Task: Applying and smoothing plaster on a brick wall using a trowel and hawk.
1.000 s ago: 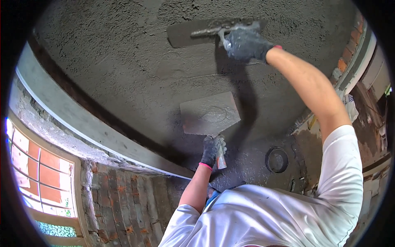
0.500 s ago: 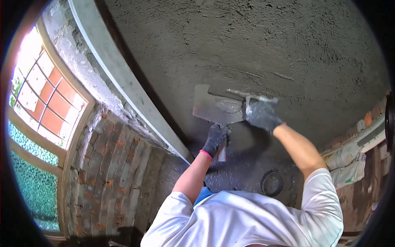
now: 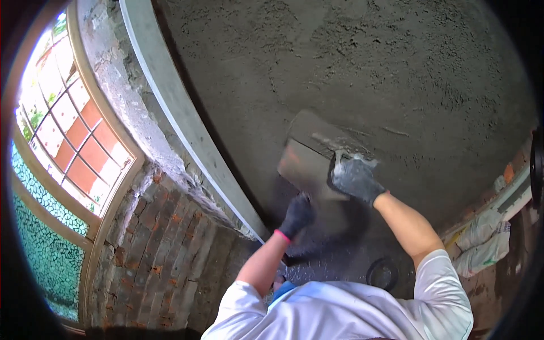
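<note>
Barred window (image 3: pixel 79 141): sat far left, with teal patterned glass (image 3: pixel 42 260) under it.
Brick wall (image 3: pixel 156 255): bare and pretty rough, just right of that.
Grey board (image 3: pixel 195 139): ran slantwise down to the floor, white along its left edge.
Left hand (image 3: pixel 298 216): dark glove, pink cuff, fingers curled together at the plate's (image 3: pixel 309 173) lower edge; couldn't tell the exact grip.
Plate: flat, held in front of the wet grey plaster (image 3: pixel 408 85).
Trowel (image 3: pixel 310 124): overlapped the plate's upper edge, tilted down to the right; touching or not, couldn't tell.
Right hand (image 3: pixel 358 180): dark glove, fingers wrapped round the trowel's handle.
Black round tub (image 3: pixel 370 275): below the right hand, near the white shirt (image 3: pixel 351 309).
Pale sack (image 3: pixel 484 243): slumped over at far right.
</note>
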A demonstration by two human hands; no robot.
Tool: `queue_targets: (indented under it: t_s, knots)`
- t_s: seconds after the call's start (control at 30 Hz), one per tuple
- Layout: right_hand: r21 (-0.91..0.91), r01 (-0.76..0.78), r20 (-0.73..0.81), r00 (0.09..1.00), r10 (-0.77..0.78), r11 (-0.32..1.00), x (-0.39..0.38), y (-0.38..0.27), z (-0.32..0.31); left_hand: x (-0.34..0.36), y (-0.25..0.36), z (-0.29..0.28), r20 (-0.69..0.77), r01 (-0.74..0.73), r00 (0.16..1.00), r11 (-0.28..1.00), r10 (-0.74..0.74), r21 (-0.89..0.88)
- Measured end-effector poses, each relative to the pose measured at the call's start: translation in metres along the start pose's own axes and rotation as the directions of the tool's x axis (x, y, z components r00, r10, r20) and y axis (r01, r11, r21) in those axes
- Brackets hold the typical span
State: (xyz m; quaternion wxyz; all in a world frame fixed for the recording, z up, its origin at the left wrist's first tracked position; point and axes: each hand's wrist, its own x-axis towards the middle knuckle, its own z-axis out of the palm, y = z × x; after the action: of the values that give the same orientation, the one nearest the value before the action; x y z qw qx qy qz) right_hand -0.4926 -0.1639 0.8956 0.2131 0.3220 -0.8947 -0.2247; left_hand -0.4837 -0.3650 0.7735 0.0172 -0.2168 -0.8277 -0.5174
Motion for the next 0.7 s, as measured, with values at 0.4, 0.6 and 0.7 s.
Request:
queue_targets:
  t_s: [0.4,0.6,0.7]
  knots:
    - [-0.316,-0.224,-0.431,0.900,0.071,0.922,0.067,0.014,-0.033,0.027,-0.075,-0.124,0.442,0.228,0.897,0.852,0.004,-0.471]
    - [-0.123,-0.418,0.004,0.907,0.422,0.900,0.164,0.001,-0.012,0.012,-0.093,-0.093,0.530,0.613,0.787,0.495,-0.315,-0.616]
    - [0.205,-0.506,-0.034,0.851,0.523,0.837,0.200,0.017,-0.019,0.027,-0.095,-0.098,0.518,0.602,0.798,0.407,-0.306,-0.687]
